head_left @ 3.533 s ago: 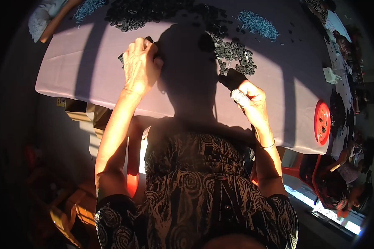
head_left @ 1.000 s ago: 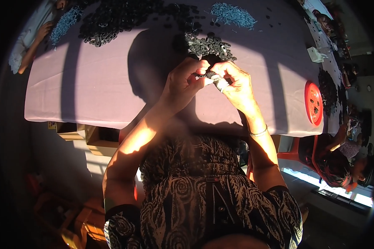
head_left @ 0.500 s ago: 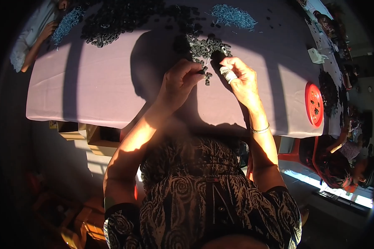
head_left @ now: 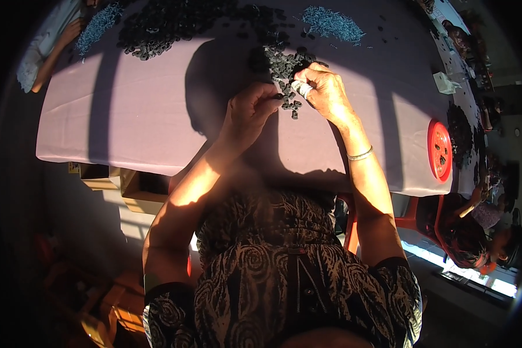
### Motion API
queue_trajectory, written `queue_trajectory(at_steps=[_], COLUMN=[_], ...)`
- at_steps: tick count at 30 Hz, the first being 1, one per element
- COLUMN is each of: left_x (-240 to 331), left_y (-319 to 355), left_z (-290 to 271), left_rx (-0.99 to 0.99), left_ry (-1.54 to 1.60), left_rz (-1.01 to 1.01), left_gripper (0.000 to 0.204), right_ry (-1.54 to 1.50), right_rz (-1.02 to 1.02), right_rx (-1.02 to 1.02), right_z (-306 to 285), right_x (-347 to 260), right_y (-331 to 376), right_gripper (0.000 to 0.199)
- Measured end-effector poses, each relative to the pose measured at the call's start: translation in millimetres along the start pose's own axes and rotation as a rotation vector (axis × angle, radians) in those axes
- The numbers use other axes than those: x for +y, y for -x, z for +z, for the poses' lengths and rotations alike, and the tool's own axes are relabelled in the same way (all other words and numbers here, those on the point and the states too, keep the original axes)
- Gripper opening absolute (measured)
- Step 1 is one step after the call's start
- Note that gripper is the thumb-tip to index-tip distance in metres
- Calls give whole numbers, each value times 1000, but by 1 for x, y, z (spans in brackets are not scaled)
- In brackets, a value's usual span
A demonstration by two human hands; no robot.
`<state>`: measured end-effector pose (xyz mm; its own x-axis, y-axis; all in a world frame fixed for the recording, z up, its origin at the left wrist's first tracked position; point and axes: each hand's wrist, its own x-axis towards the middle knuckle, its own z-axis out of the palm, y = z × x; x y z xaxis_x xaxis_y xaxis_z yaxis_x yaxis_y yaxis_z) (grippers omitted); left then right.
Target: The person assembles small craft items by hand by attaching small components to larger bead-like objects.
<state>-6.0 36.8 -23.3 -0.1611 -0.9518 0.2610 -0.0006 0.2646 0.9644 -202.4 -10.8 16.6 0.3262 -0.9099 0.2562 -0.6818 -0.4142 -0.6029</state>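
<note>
A long bench has a pale purple cloth on it. A big heap of small black parts lies at the far side. 2 blue piles lie there too. A red round plate sits at the right end.

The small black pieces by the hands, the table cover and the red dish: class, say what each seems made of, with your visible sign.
Small black pieces: probably moulded plastic or rubber; matt, dark, alike in shape. Too small to be sure.
Table cover: likely cloth or thin sheet; pale, smooth, draping over the edge.
Red dish: apparently plastic; bright even colour, slight shine.
</note>
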Motion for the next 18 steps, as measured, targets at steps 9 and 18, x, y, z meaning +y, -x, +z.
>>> queue_trajectory(at_steps=[9, 18], left_x=[-9, -7], left_y=[-2, -4], left_z=[3, 4], left_rx=[25, 33], left_ry=[-20, -11], left_rz=[67, 55], left_gripper=[16, 15], right_ry=[-51, -642], right_rz=[66, 30], right_rx=[28, 127], right_z=[4, 12], right_x=[-4, -36], right_y=[5, 17], right_gripper=[12, 15])
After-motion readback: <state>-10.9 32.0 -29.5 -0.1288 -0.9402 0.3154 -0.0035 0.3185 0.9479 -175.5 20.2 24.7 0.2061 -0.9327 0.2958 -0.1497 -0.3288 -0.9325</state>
